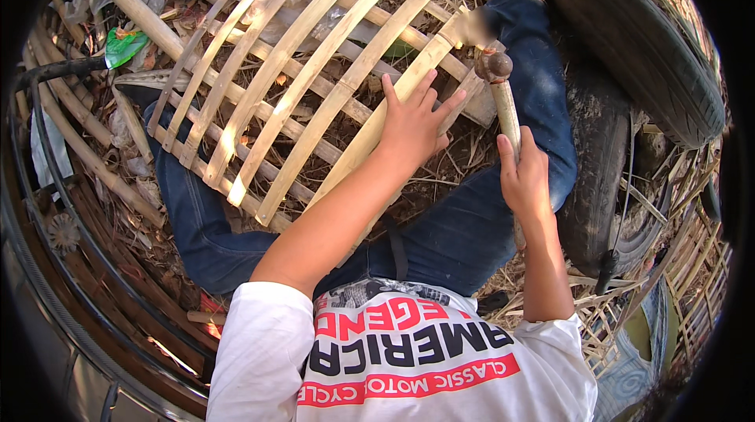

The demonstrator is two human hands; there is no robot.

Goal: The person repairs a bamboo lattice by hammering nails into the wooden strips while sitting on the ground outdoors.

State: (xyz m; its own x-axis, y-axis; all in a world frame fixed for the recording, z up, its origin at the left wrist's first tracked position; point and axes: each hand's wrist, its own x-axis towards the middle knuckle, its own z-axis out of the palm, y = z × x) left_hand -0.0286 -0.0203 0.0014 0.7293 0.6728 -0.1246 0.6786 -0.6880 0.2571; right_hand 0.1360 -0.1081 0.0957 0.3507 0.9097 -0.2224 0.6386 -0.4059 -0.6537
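A flat lattice of pale tan split-bamboo slats (344, 92) fills the upper middle of the frame, over the person's legs in dark blue jeans (440, 206). The work looks well advanced: slats already lie side by side across the crosswise bamboo strips, and the rightmost long bamboo slat (363, 139) seems to be the one in hand, its fixing perhaps unfinished. The left hand (415, 117) rests on it, fingers spread wide, gripping nothing. The right hand (525, 170), right of centre, closes around a hammer with a pale wooden handle and brown head (505, 111).

A blurred patch hides the slat's upper end beside the hammer head, so contact or any nail cannot be told. The left forearm covers part of its lower length; some other slats run out past the top edge.
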